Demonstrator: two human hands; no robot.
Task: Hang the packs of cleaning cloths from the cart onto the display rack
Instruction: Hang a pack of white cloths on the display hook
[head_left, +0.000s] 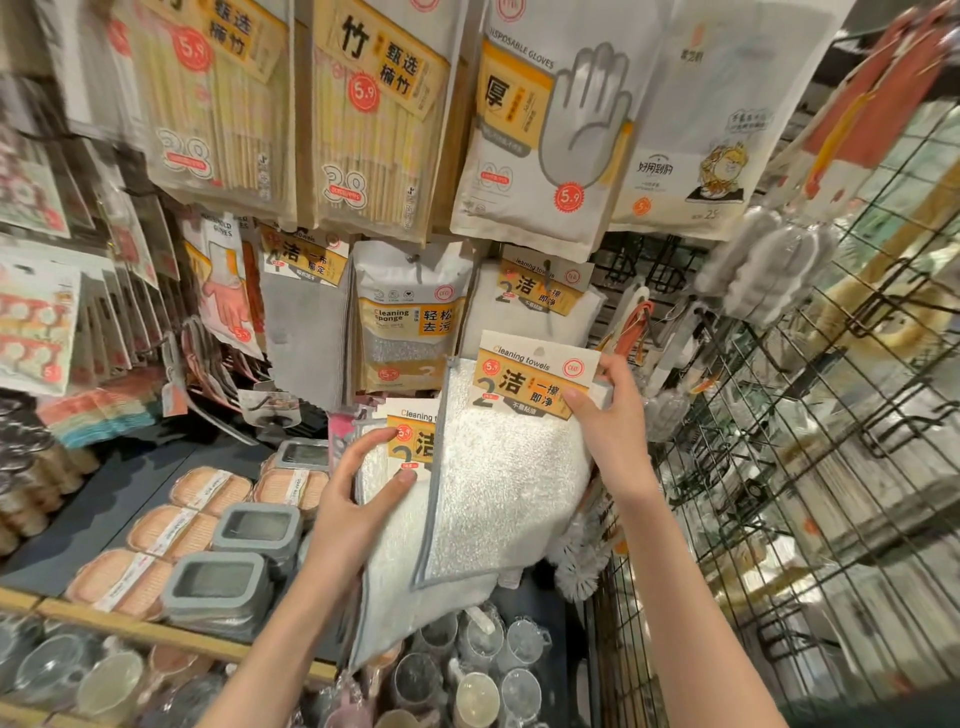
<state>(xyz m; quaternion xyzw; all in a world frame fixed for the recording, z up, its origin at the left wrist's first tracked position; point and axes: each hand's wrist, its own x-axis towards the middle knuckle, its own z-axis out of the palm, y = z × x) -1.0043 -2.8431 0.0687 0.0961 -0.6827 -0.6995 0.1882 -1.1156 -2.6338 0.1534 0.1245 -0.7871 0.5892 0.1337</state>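
Head view shows both of my hands raised in front of the display rack (649, 270), each holding one pack of cleaning cloths. My right hand (610, 415) pinches the front pack (511, 462) at the right end of its header card (537, 376), thumb on the printed face and fingers behind. My left hand (358, 499) grips the second pack (400, 551), fingers curled around its left edge just below its header.

Key relation: the hang hole (538, 352) in the front pack's header sits at roughly 10 o'clock from my right hand, and the rack hook (546, 270) lies at 12 o'clock from that hole, near but apart. That hook already carries a matching pack of cleaning towels (540, 306). The front pack's long axis runs about 1 o'clock to 7 o'clock, tilted, its cloth overlapping the second pack. My right hand is the nearer one to the hook; I judge that it must lift and level the header so that the hole meets the hook tip.

Surroundings: a cleaning sponge pack (410, 322) hangs at 10 o'clock from the front pack, disposable glove packs (545, 135) hang at 12 o'clock overhead, and their lower edges crowd the approach. The wire cart (779, 467) stands at 3 o'clock. Bottle brushes (582, 566) sit at 5 o'clock, under the cloth.
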